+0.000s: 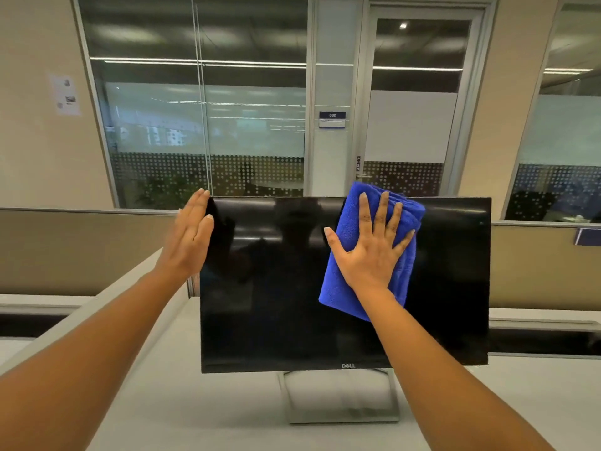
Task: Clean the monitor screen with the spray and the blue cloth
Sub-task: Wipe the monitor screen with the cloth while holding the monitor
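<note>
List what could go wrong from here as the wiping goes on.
1. The right hand presses the blue cloth flat high on the monitor; a hard push could tip it back on its slim stand.
2. The left hand steadies the upper left edge, and its fingertips may smudge the glass.
3. No spray bottle is in view, so dry wiping may streak.

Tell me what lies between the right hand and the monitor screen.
In the head view, the folded blue cloth lies between them: the right hand presses flat on it with fingers spread, against the upper part of the monitor screen.
</note>
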The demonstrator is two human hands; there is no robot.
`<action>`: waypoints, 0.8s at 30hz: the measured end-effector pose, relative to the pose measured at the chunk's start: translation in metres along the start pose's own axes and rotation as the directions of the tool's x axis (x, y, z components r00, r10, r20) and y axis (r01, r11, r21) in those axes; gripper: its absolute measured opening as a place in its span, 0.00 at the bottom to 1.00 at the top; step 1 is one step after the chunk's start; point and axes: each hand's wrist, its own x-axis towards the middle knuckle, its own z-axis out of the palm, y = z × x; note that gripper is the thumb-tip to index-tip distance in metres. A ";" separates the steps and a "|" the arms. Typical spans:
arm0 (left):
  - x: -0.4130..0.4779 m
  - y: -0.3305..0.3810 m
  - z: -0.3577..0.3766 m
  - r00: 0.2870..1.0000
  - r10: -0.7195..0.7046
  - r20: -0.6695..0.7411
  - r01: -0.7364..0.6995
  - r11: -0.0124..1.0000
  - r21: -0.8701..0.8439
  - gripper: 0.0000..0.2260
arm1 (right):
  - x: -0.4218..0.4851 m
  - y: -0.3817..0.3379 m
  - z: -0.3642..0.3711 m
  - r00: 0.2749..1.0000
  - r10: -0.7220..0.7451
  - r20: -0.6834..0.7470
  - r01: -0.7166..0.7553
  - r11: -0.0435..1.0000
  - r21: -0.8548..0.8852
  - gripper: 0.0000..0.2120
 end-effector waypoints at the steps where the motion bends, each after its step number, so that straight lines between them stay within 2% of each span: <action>1: 0.000 -0.001 -0.001 1.000 0.002 0.010 -0.002 1.000 -0.019 0.29 | -0.003 -0.013 0.003 0.999 -0.036 0.002 0.036 0.999 0.003 0.39; 4: -0.001 -0.003 -0.001 1.000 0.004 0.019 -0.003 0.997 -0.083 0.29 | -0.013 -0.054 0.013 0.981 -0.192 0.033 0.191 0.981 0.031 0.36; 7: 0.000 -0.004 -0.003 1.000 0.017 0.024 -0.012 0.976 -0.219 0.34 | -0.025 -0.093 0.025 0.911 -0.402 0.089 0.401 0.916 0.024 0.34; 11: 0.001 -0.008 -0.005 0.999 0.027 0.027 -0.019 0.965 -0.263 0.36 | -0.058 -0.114 0.044 0.732 -0.656 0.181 0.666 0.746 0.011 0.30; 14: 0.000 -0.009 -0.002 1.000 0.028 0.014 -0.025 0.982 -0.189 0.31 | -0.094 -0.095 0.059 0.540 -0.796 0.273 0.833 0.552 -0.039 0.30; 19: -0.003 -0.006 0.003 0.998 0.061 0.008 -0.061 0.998 -0.023 0.29 | -0.117 -0.058 0.064 0.261 -0.898 0.354 0.965 0.253 -0.071 0.31; 21: -0.004 -0.004 0.005 0.999 0.052 0.010 -0.052 0.998 0.044 0.29 | -0.113 -0.049 0.061 0.205 -0.910 0.359 0.979 0.191 -0.075 0.32; 24: -0.003 -0.001 0.006 0.999 0.026 0.028 -0.029 0.993 0.116 0.30 | -0.098 -0.041 0.055 0.191 -0.921 0.340 0.981 0.168 -0.097 0.32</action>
